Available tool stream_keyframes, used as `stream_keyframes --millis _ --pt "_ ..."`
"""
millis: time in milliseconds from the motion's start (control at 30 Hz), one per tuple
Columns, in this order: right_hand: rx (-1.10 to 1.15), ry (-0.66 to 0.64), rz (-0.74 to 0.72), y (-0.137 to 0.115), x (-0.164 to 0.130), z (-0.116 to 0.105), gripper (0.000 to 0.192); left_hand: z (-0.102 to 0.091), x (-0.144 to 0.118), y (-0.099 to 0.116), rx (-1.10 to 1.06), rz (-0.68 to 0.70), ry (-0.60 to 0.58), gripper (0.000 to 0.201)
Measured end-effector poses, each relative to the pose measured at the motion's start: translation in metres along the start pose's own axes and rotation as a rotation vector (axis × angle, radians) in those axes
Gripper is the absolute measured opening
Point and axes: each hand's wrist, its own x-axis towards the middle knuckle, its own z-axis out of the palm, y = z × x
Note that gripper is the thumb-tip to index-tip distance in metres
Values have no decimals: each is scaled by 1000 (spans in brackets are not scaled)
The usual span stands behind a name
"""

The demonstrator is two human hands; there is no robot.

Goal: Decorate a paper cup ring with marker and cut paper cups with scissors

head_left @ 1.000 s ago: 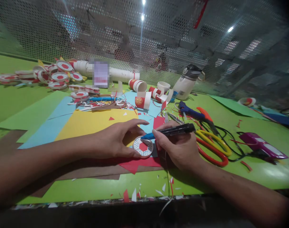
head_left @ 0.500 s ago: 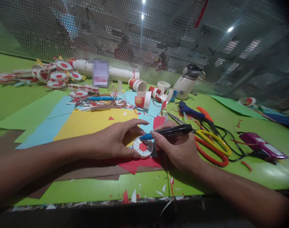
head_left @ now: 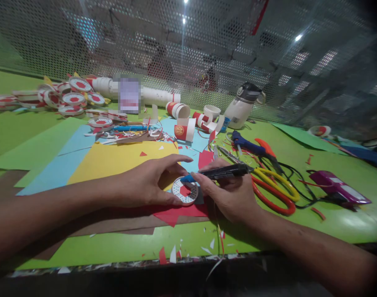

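A small round white disc (head_left: pixel 184 191) with a red centre and blue dots sits low on the layered paper. My left hand (head_left: pixel 157 179) grips its edge, thumb along the near side and fingers curved round the far side. In my right hand (head_left: pixel 230 189) is a black marker (head_left: pixel 221 172) with a blue front end, held like a pen. Its tip meets the disc's upper part. Under the disc lie red paper (head_left: pixel 176 214) and yellow paper (head_left: pixel 126 159).
Scissors with yellow and orange handles (head_left: pixel 275 202), a blue glue gun (head_left: pixel 247 144) and a purple device (head_left: pixel 340 187) lie to the right. Cut paper cups (head_left: pixel 184 131), a bottle (head_left: pixel 241 108) and a pile of finished-looking discs (head_left: pixel 74 99) stand behind. Paper scraps litter the front edge.
The marker tip has shifted slightly on the disc's upper part. My hands keep nearly the same pose, and the whole view has drifted slightly.
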Motion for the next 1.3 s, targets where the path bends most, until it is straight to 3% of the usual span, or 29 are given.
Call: stream_keyframes --millis 167,433,800,1300 --pt "21 -1 4 -2 2 3 20 0 0 1 22 5 -8 76" --pt "-81 126 -104 -5 4 -9 17 -2 -1 2 143 -34 41 82" --pt "-59 63 -137 -4 4 -5 16 -1 -1 6 131 -43 27 80" --pt "-78 72 -129 -5 6 -4 17 0 -1 8 135 -54 30 79"
